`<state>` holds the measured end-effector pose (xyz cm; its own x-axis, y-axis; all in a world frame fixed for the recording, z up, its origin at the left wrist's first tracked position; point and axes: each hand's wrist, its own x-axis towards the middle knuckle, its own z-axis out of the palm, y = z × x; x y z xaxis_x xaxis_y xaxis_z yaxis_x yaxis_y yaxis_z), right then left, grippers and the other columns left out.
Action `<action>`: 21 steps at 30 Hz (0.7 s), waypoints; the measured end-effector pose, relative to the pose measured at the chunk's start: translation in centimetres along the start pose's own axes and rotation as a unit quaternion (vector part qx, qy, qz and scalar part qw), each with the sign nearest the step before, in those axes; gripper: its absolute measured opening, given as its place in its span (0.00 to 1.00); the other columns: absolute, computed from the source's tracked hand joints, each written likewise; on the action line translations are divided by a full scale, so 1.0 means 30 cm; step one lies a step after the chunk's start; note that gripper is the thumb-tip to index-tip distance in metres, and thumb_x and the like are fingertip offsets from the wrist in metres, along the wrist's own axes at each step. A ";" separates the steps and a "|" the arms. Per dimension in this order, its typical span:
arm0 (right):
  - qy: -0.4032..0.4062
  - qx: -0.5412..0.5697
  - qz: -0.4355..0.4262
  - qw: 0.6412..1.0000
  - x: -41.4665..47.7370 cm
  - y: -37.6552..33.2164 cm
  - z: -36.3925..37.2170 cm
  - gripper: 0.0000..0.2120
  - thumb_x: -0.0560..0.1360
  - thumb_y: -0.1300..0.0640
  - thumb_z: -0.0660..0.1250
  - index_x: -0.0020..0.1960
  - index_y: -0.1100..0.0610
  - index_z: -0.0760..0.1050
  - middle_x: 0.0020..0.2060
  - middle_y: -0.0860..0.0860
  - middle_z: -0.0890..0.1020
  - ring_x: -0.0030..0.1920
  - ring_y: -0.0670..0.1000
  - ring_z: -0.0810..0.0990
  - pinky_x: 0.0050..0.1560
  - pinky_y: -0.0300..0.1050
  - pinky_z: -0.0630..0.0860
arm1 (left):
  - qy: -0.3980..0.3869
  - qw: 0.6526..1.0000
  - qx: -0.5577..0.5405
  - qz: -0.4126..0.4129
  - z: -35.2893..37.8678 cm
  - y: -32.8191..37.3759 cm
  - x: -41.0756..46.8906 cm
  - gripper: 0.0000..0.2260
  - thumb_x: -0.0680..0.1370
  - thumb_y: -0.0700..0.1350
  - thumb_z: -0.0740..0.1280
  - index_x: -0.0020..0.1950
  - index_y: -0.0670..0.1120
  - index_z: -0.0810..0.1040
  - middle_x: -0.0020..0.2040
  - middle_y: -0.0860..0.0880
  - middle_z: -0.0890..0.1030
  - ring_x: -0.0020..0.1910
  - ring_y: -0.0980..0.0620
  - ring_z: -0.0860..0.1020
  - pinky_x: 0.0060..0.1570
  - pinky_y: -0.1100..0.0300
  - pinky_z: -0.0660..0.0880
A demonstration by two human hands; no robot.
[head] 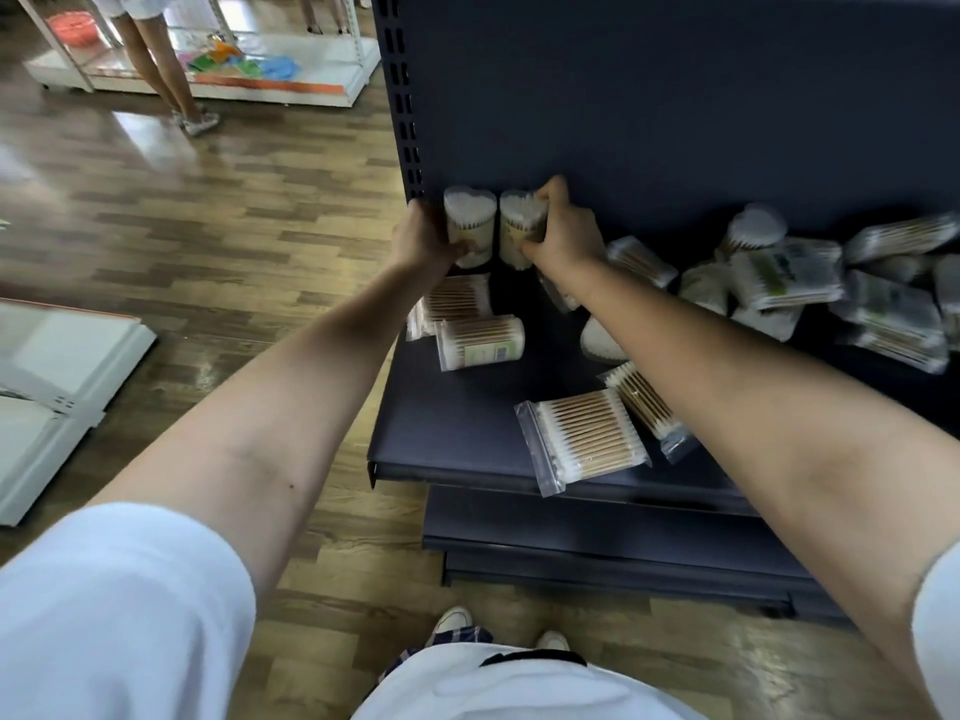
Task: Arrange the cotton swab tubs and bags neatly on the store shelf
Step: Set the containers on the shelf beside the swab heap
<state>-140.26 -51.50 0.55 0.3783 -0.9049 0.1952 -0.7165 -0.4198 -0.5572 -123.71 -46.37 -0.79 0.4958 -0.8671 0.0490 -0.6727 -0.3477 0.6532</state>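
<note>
Two clear heart-shaped tubs of cotton swabs stand upright side by side at the back left corner of the dark shelf (447, 423). My left hand (423, 239) grips the left tub (470, 223) from its left side. My right hand (563, 231) grips the right tub (517, 226) from its right side. A round tub (480, 343) lies on its side just in front of them, beside a swab bag (457, 298). Another bag (584, 439) lies near the shelf's front edge, partly over it.
A loose heap of swab bags (784, 275) and a tub (753, 231) fills the shelf's right part. A lower shelf (571, 527) juts out below. A person's legs (161, 70) stand by a white display rack (208, 70) across the wooden floor. White shelving (47, 387) lies at left.
</note>
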 end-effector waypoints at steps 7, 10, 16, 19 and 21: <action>0.031 -0.050 -0.037 0.998 -0.018 0.040 -0.075 0.28 0.72 0.49 0.69 0.67 0.55 0.63 0.60 0.61 0.73 0.58 0.61 0.73 0.52 0.52 0.73 | -0.015 0.999 -0.026 -0.019 -0.103 -0.099 -0.096 0.31 0.70 0.54 0.74 0.68 0.44 0.69 0.64 0.46 0.76 0.62 0.47 0.75 0.57 0.56 0.72; 0.069 -0.011 -0.088 0.994 -0.037 0.038 -0.093 0.21 0.75 0.50 0.64 0.65 0.57 0.67 0.58 0.59 0.74 0.57 0.60 0.74 0.52 0.51 0.73 | -0.025 0.999 -0.043 0.004 -0.144 -0.091 -0.129 0.26 0.71 0.56 0.73 0.64 0.47 0.74 0.61 0.52 0.77 0.57 0.51 0.77 0.50 0.62 0.70; 0.042 0.029 -0.253 0.966 -0.108 0.024 -0.116 0.14 0.76 0.53 0.61 0.56 0.61 0.74 0.52 0.56 0.76 0.53 0.52 0.76 0.52 0.39 0.68 | -0.229 0.952 0.070 0.190 -0.185 -0.001 -0.262 0.25 0.68 0.54 0.75 0.62 0.50 0.75 0.57 0.52 0.78 0.57 0.53 0.76 0.55 0.60 0.73; 0.026 0.024 -0.264 0.964 -0.125 0.046 -0.116 0.13 0.76 0.53 0.60 0.53 0.61 0.75 0.51 0.56 0.76 0.52 0.53 0.76 0.52 0.41 0.69 | -0.260 0.929 0.147 0.220 -0.135 0.035 -0.290 0.25 0.68 0.54 0.75 0.63 0.50 0.75 0.58 0.50 0.78 0.56 0.51 0.75 0.57 0.55 0.72; 0.027 0.024 -0.246 0.969 -0.134 0.062 -0.117 0.11 0.77 0.54 0.62 0.53 0.60 0.75 0.51 0.56 0.76 0.52 0.52 0.76 0.51 0.39 0.68 | -0.251 0.930 0.152 0.221 -0.102 0.049 -0.301 0.24 0.69 0.51 0.74 0.64 0.50 0.75 0.57 0.50 0.78 0.55 0.51 0.75 0.54 0.59 0.71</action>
<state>-145.18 -48.91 1.55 0.6340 -0.5996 0.4884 -0.4287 -0.7981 -0.4233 -127.51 -37.97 2.04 -0.1328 -0.9802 -0.1468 -0.9118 0.0627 0.4059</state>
